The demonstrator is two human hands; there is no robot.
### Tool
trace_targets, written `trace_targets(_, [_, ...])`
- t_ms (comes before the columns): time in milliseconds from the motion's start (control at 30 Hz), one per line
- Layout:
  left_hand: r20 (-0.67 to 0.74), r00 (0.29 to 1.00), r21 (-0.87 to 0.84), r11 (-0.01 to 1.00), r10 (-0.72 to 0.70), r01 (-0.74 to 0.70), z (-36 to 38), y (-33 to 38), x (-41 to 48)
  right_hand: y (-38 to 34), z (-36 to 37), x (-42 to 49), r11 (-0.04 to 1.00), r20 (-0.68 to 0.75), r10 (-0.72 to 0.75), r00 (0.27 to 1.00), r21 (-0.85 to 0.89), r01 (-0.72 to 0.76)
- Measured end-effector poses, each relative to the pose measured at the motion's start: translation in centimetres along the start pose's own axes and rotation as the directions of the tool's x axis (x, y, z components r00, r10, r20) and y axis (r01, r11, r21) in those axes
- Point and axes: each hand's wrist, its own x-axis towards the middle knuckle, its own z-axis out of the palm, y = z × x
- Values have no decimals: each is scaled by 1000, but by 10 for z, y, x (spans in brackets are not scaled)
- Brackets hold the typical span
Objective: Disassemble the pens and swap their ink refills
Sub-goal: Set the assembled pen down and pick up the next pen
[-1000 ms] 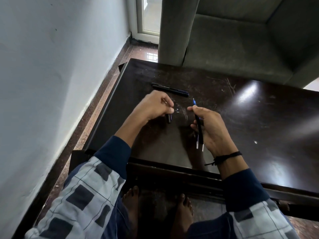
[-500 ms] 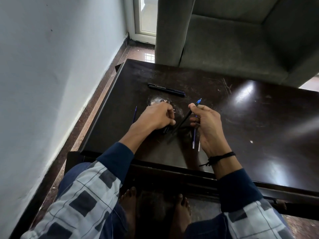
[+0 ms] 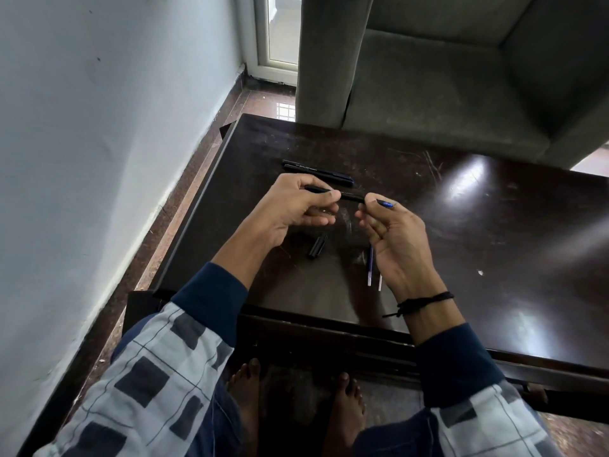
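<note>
A black pen barrel (image 3: 347,194) is held level above the dark table (image 3: 494,225). My left hand (image 3: 296,209) pinches its left part and my right hand (image 3: 392,239) pinches its right end. My right hand also holds two ink refills (image 3: 370,265) in its palm; their white ends stick out below it and a blue tip (image 3: 386,203) shows above the fingers. A black pen cap (image 3: 317,246) lies on the table between my hands. A second black pen (image 3: 318,173), whole, lies further back on the table.
A grey wall (image 3: 99,159) runs close along the table's left side. A grey-green armchair (image 3: 445,77) stands right behind the table. My bare feet (image 3: 296,400) show under the near edge.
My left hand has lifted the black barrel off the table and my right hand has taken its other end. The cap now lies uncovered on the table. The refills stay in my right hand.
</note>
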Motion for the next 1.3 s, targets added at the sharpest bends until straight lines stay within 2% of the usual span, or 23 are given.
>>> trace_targets(133, [-89, 996, -188, 982, 18, -35, -4, 0, 2, 2, 1, -2, 987, 61, 17, 998, -158, -7])
trace_targets(267, [-50, 998, -321, 946, 29, -44, -4, 1, 1, 8, 3, -4, 965, 124, 36, 992, -261, -3])
trace_targets(433, [71, 997, -248, 969, 22, -3, 3, -1, -3, 15, 2, -4, 942, 118, -46, 992, -327, 82])
trace_targets(600, [11, 999, -272, 961, 48, -44, 8, -5, -2, 18, 5, -5, 907, 89, -154, 984, -382, 177])
trace_targets(833, [-45, 998, -318, 946, 48, -60, 16, -10, 0, 25, 6, -5, 726, 71, -385, 920, -592, 349])
trace_targets(967, [-77, 997, -332, 942, 19, -44, 17, -8, -3, 29, 8, -7, 557, 131, -514, 847, -700, 447])
trace_targets(1033, [-84, 996, -333, 942, 4, -32, 16, -8, -2, 29, 8, -7, 529, 152, -524, 838, -713, 460])
trace_targets(1133, [-86, 996, -332, 943, -6, -23, 13, -8, 0, 29, 7, -4, 541, 174, -476, 862, -715, 443])
trace_targets(1300, [-92, 996, -343, 939, 8, -39, 10, -7, 2, 24, 7, -4, 703, 117, -388, 914, -604, 376])
